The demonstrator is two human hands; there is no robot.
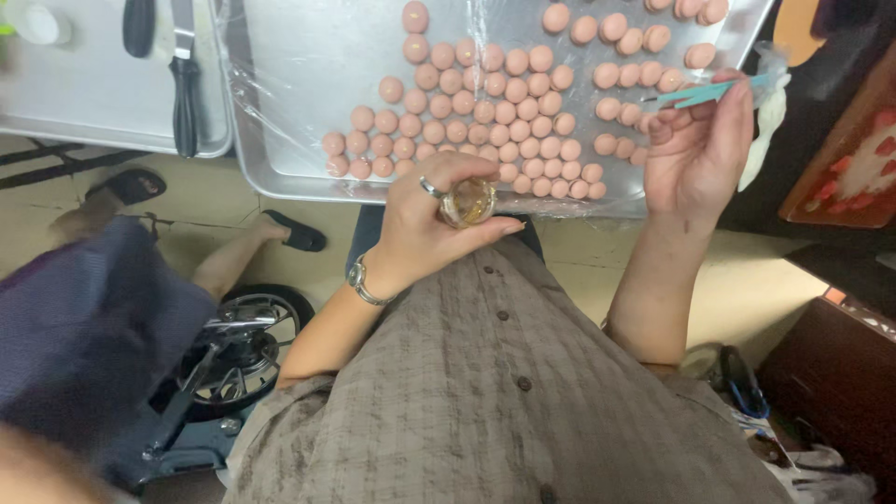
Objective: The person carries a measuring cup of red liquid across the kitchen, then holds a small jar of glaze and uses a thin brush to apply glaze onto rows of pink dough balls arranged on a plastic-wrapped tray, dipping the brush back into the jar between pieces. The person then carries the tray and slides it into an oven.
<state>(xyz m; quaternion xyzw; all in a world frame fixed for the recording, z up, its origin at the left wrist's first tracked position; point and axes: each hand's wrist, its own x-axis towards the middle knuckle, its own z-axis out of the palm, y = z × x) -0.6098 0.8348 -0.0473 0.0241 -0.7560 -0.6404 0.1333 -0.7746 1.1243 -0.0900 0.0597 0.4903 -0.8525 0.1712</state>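
My left hand (425, 219) wears a ring and a wristwatch and grips a small round clear mould (469, 202) with a pale filling, just below the tray's near edge. My right hand (698, 145) is raised at the tray's right side and pinches a thin teal plastic tool (709, 91) between thumb and fingers. A metal tray (308, 75) lined with clear film holds several small pink dough balls (485, 112) laid in rows and clusters.
A second metal tray (84, 93) at the left holds black-handled tools (185, 84). Another person sits at the lower left in dark clothing, legs and black sandals (297, 233) on the tiled floor. A small wheel (245, 341) stands below. Dark wooden pieces lie at the right.
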